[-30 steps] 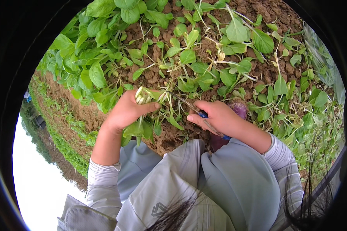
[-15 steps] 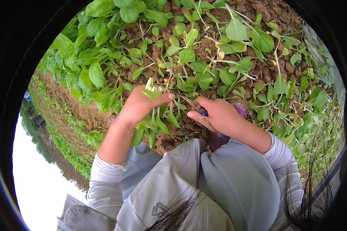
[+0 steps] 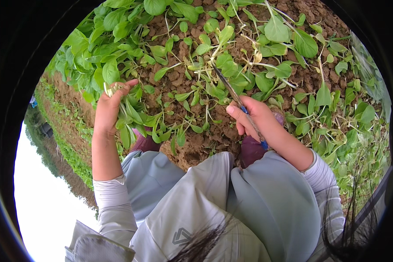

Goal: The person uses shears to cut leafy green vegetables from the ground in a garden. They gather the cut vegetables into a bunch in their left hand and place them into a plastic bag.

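My left hand [image 3: 110,105] is closed around a bunch of leafy greens [image 3: 133,114], with pale cut stem ends poking up above the fingers and leaves hanging below. It is beside the dense green plants on the left. In my right hand [image 3: 260,117] lies a slim blade tool [image 3: 228,84] with a dark, narrow front and blue on its handle; whether it is a knife or closed scissors, I cannot tell. Its tip reaches the base of a small leafy plant [image 3: 226,61] in the soil. The right thumb is stretched along the near side of the handle.
Dense leafy plants [image 3: 85,52] grow at the far left. Loose greens and yellowed leaves [image 3: 336,131] lie over the soil [image 3: 179,78] on the right. Clear plastic sheeting [image 3: 371,70] edges the right side. My maroon boots [image 3: 252,152] stand close in front of my knees.
My left hand has moved left with the bunch, away from my right hand. The tool in my right hand has swung so its tip points farther forward, among the plants.
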Demonstrator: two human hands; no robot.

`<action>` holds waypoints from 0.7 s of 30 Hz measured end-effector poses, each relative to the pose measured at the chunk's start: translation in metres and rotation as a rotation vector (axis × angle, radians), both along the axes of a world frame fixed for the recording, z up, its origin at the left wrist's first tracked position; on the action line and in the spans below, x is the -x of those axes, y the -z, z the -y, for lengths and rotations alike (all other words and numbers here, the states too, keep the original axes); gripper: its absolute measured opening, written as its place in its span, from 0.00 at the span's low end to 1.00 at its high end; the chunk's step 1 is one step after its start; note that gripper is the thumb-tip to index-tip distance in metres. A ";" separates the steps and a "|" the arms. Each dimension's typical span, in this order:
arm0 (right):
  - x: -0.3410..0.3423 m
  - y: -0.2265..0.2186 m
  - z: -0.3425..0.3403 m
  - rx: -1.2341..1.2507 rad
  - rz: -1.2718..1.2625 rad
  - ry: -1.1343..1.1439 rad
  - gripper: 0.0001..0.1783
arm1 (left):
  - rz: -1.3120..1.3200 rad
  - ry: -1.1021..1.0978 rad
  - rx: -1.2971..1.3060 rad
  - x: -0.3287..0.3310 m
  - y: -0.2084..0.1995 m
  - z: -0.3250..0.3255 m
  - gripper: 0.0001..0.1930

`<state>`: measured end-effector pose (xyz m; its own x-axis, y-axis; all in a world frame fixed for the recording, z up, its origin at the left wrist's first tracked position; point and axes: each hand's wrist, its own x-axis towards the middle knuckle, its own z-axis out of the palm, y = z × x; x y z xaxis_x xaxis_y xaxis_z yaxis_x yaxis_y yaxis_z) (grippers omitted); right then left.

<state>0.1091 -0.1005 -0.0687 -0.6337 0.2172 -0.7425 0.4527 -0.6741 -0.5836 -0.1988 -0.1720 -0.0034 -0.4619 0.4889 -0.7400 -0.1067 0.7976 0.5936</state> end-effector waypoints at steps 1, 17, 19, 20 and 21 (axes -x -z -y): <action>0.000 0.000 0.001 -0.002 0.002 0.007 0.18 | -0.043 -0.011 0.028 0.011 -0.001 0.006 0.06; 0.002 -0.006 0.003 -0.019 -0.017 -0.078 0.17 | -0.527 1.051 0.854 -0.018 0.119 0.096 0.15; 0.003 -0.008 0.001 -0.017 -0.017 -0.089 0.17 | -0.529 1.062 0.887 -0.020 0.120 0.095 0.14; 0.004 -0.010 -0.001 -0.018 -0.016 -0.100 0.17 | -0.537 1.068 0.894 -0.022 0.119 0.095 0.14; 0.004 -0.011 -0.002 -0.019 -0.015 -0.111 0.17 | -0.545 1.074 0.902 -0.023 0.119 0.095 0.13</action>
<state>0.1046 -0.0989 -0.0574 -0.6655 0.1595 -0.7292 0.5150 -0.6089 -0.6033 -0.1754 -0.2666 -0.1221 -0.4996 0.2508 -0.8291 0.8151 0.4601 -0.3520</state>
